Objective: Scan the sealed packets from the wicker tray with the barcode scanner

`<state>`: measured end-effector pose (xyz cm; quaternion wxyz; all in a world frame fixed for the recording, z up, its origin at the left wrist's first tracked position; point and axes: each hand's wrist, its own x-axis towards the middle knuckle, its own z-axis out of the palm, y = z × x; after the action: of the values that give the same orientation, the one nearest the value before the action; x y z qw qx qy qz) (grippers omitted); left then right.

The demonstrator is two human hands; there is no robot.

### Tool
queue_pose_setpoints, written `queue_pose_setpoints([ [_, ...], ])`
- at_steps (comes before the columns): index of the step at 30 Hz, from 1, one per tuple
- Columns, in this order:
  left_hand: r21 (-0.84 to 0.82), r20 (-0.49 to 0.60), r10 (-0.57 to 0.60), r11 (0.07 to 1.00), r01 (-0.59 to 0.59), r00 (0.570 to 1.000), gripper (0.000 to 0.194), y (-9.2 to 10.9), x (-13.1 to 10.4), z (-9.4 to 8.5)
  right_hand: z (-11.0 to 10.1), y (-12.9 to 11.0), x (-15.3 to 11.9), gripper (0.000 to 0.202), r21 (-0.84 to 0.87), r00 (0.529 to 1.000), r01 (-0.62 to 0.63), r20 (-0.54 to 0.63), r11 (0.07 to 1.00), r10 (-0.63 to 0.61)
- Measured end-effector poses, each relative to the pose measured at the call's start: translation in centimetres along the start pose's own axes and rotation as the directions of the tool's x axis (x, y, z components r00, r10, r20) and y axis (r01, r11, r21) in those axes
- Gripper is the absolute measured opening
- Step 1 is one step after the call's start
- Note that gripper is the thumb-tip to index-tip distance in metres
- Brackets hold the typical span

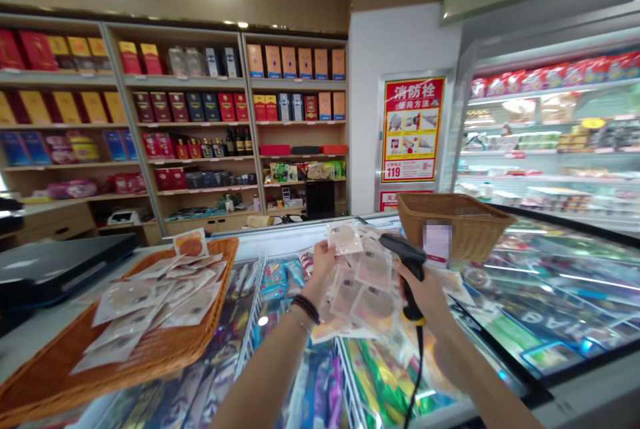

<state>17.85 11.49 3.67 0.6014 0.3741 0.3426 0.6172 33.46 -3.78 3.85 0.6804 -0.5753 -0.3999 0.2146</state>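
Two hands are up over the glass-topped freezer [525, 322], so I'll use that as the landmark. Right hand [425, 289] has its fingers wrapped tight round the grip of a black barcode scanner [407, 262], cord hanging down toward the freezer's near edge, nose tipped left at the packets, presumably so it can read a label. Left hand [323, 269] pinches one clear sealed packet [344, 237] by its lower corner, thumb and fingers closed on it, lifted above a loose heap of similar packets [365, 296] lying on the lid. On the freezer's left end sits a flat wicker tray [150, 349] with more packets spread out. Behind the heap, on the lid, there's a deeper wicker basket [457, 222]. Past the freezer: shelves of boxed goods [200, 122], a red notice [413, 129], and a chiller [550, 136].
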Motion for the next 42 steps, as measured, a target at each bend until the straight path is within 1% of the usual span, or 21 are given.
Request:
queue_pose_setpoints([
  [2,-0.008,0.177,-0.01,1.0,0.012,0.984,0.012,-0.2,-0.5,1.8,-1.1,0.0,-0.1,0.049,-0.006,0.999,-0.014,-0.037,1.0,0.014],
  [4,0.013,0.348,-0.023,1.0,0.02,0.937,0.009,-0.3,-0.9,2.6,-1.7,0.0,-0.3,0.05,-0.014,0.998,-0.025,-0.06,1.0,0.024],
  [6,0.069,0.428,-0.03,0.998,0.0,0.903,0.007,-0.2,-1.1,2.2,-1.8,0.1,-0.6,0.05,-0.01,0.997,-0.035,-0.064,0.999,0.035],
  [8,0.152,0.441,-0.015,0.987,-0.058,0.897,0.004,0.1,-1.2,0.9,-1.3,0.3,-0.7,0.049,0.013,0.998,-0.041,-0.047,0.999,0.042],
  [9,0.196,0.449,0.0,0.976,-0.098,0.893,0.007,0.4,-1.1,-0.1,-0.8,0.4,-0.8,0.049,0.023,0.999,-0.039,-0.034,0.999,0.04],
  [11,0.267,0.469,0.055,0.943,-0.201,0.881,0.015,1.3,-0.9,-2.6,0.7,0.8,-0.9,0.048,0.026,1.0,-0.028,0.002,0.999,0.028],
  [14,0.361,0.453,0.134,0.877,-0.319,0.881,0.024,3.7,-0.7,-7.5,4.2,1.0,-1.3,0.048,0.042,0.996,-0.003,0.084,0.999,-0.001],
  [17,0.45,0.382,0.207,0.809,-0.377,0.9,0.027,6.9,-0.8,-13.3,8.7,0.6,-2.3,0.047,0.105,0.979,-0.016,0.202,0.994,-0.006],
  [21,0.595,0.246,0.34,0.687,-0.418,0.908,0.022,11.6,-1.3,-21.2,14.6,-0.6,-4.4,0.048,0.146,0.927,-0.035,0.375,0.989,-0.023],
  [23,0.716,0.16,0.367,0.596,-0.364,0.916,0.022,13.7,-1.6,-24.7,17.2,-1.1,-5.5,0.046,0.18,0.902,-0.035,0.43,0.983,-0.047],
  [25,0.85,0.067,0.355,0.468,-0.24,0.932,0.026,15.3,-1.9,-27.6,19.6,-1.2,-6.5,0.045,0.196,0.881,-0.042,0.469,0.98,-0.056],
  [26,0.911,0.027,0.338,0.379,-0.162,0.941,0.028,15.9,-2.0,-28.7,20.6,-1.1,-7.1,0.044,0.199,0.877,-0.049,0.478,0.979,-0.053],
  [28,0.989,-0.052,0.279,0.148,0.01,0.959,0.033,16.8,-2.4,-30.5,22.3,-0.7,-8.1,0.045,0.193,0.869,-0.057,0.492,0.98,-0.047],
  [30,0.983,-0.133,0.205,-0.099,0.156,0.97,0.039,17.1,-2.8,-31.4,23.5,0.1,-9.1,0.045,0.169,0.86,-0.056,0.509,0.984,-0.038],
  [31,0.96,-0.164,0.172,-0.199,0.197,0.971,0.043,17.1,-2.9,-31.6,23.8,0.5,-9.5,0.046,0.149,0.855,-0.054,0.518,0.987,-0.031],
  [32,0.937,-0.186,0.15,-0.271,0.221,0.971,0.048,16.9,-3.0,-31.5,24.1,0.9,-9.8,0.047,0.131,0.851,-0.057,0.525,0.99,-0.021],
  [33,0.92,-0.198,0.137,-0.317,0.233,0.97,0.054,16.7,-3.0,-31.3,24.2,1.3,-10.1,0.047,0.118,0.849,-0.064,0.529,0.991,-0.008],
  [35,0.901,-0.224,0.136,-0.35,0.258,0.965,0.065,16.3,-2.8,-30.8,24.2,1.9,-10.3,0.048,0.105,0.85,-0.087,0.527,0.991,0.019],
  [37,0.891,-0.265,0.143,-0.342,0.299,0.954,0.07,16.0,-2.5,-30.2,24.0,2.2,-10.2,0.048,0.099,0.852,-0.11,0.521,0.989,0.042],
  [39,0.887,-0.298,0.139,-0.324,0.328,0.944,0.07,15.8,-2.3,-29.9,23.8,2.3,-10.1,0.048,0.085,0.857,-0.126,0.511,0.988,0.065],
  [42,0.895,-0.309,0.122,-0.299,0.332,0.943,0.067,15.7,-2.3,-30.0,23.6,2.4,-9.9,0.045,0.077,0.869,-0.15,0.485,0.986,0.094],
])
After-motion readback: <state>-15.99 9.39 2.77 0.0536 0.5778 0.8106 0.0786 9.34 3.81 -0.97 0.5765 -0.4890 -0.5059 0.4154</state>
